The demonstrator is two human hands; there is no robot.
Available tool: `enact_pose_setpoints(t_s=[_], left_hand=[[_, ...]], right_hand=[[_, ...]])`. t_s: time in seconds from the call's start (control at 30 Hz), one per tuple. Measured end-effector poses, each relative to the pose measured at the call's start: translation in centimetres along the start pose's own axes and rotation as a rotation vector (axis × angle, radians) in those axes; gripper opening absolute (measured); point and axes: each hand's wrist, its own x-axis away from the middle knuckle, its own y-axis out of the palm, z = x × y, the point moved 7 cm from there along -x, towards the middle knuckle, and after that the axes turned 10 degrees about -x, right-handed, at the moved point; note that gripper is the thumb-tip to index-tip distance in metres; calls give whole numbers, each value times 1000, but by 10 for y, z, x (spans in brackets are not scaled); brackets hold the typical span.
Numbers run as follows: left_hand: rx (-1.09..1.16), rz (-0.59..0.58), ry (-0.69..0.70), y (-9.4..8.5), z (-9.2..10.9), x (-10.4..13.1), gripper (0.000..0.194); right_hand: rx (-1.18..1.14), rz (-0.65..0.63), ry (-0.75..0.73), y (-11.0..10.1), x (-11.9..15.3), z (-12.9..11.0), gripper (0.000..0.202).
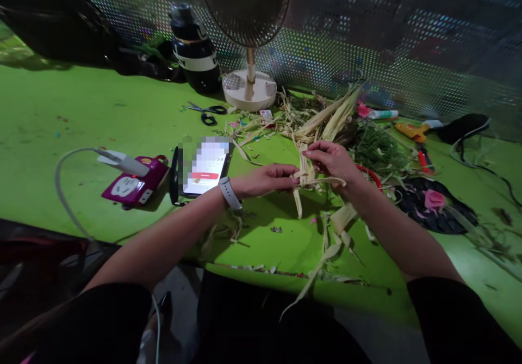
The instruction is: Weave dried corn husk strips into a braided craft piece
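Observation:
Between my two hands is a small woven piece of pale dried corn husk strips, with loose ends sticking out below and to the right. My left hand, with a light watch band at the wrist, pinches its lower left side. Fingers of my right hand are closed on the upper part of the strips. Just behind lies a heap of dried corn husks. More loose husk strips lie below my right forearm, one hanging past the table's front edge.
On the green table are scissors, a lit phone, a purple power strip with a corded charger, a fan and a dark bottle. At right lie a yellow glue gun and a black mat with a pink flower.

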Motion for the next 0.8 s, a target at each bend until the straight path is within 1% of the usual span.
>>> enact_pose_setpoints(t_s=[0.07, 0.13, 0.2, 0.27, 0.3, 0.37, 0.4, 0.43, 0.5, 0.57, 0.63, 0.73, 0.77, 0.8], left_hand=[[154, 20, -33, 0, -4, 0, 21], [269, 57, -64, -1, -8, -1, 19], [384, 106, -108, 0, -13, -3, 17], [487, 172, -152, 0, -16, -4, 15], [515, 211, -166, 0, -17, -4, 18], [499, 266, -175, 0, -17, -3, 28], [459, 273, -178, 1, -17, -3, 32], [404, 260, -181, 3, -16, -2, 35], [288, 182, -178, 10, -14, -2, 38], [193, 102, -151, 16, -12, -2, 43], [114, 56, -111, 20, -9, -1, 46], [53, 39, -100, 24, -10, -2, 50], [67, 56, -100, 23, -11, -2, 50], [99, 98, -98, 21, -12, -3, 49]], right_hand=[[-57, -85, 106, 4, -2, 8, 28], [-56, -178, 170, 10, -1, 16, 34], [-42, -212, 157, 13, -1, 21, 38], [-54, -198, 104, 14, -1, 22, 40], [-61, -189, 78, 15, -1, 22, 41], [-46, -186, 34, 18, 1, 21, 43], [-32, -191, 11, 20, 2, 19, 43], [-18, -201, -11, 23, 4, 17, 43], [4, -221, -60, 26, 6, 13, 44], [23, -227, -92, 26, 6, 12, 44], [41, -220, -102, 25, 4, 14, 45], [58, -199, -89, 22, 0, 19, 46], [47, -186, -80, 20, -1, 20, 45], [27, -172, -60, 18, -3, 21, 43]])
